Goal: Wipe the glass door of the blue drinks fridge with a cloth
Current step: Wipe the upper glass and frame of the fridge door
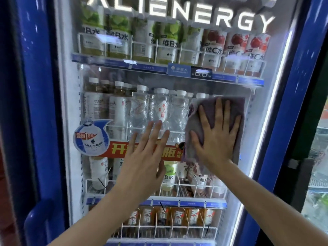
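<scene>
— Behind both hands, what?
— Shelved bottles, seen through the blue drinks fridge's glass door (159,82).
— The right hand (215,137)?
— Fingers spread, pressing a grey-purple cloth (195,125) on the pane's right side.
— Left hand (145,150)?
— Flat, open, holding nothing.

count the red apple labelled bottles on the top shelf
3. The red apple labelled bottles stand side by side at the right end of the top shelf: left one, middle one, right one. More may stand hidden behind them.

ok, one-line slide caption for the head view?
Right hand presses a purple cloth flat on the fridge's glass door; left hand braces beside it.
</scene>
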Available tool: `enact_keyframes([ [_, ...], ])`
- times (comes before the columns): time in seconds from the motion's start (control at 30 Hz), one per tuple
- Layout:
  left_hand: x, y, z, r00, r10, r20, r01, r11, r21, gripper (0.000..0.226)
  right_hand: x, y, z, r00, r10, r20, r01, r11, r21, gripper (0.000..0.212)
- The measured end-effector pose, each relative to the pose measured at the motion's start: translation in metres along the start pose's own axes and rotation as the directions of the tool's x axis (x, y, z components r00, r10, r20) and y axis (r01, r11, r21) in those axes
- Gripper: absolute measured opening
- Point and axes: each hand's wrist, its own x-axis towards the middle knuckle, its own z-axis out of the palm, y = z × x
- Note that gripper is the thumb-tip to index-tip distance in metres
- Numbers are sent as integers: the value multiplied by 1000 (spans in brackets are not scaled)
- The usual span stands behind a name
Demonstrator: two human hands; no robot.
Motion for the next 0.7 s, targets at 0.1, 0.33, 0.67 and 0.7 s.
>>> enact_keyframes([
  [0.1, -4, -15, -4, 1000, -8, -2, 8, 1000, 27, 77, 60, -6, -19, 998, 21, -57, -20, 1000, 20, 73],
  [0.33, -23, -52, -13, 998, -62, -8, 62, 998, 10, 84, 70, -42, -22, 989, 129, -69, -126, 991, 39, 72],
  [0.67, -38, -91, -20, 995, -30, 96, 33, 999, -27, 82, -15, -62, 7, 999, -10, 41, 9, 999, 32, 72],
  [0.7, -39, -93, -20, 995, -19, 103, 21, 1000, -21, 82, -9, -59, 5, 999, -31, 41, 30, 999, 28, 71],
])
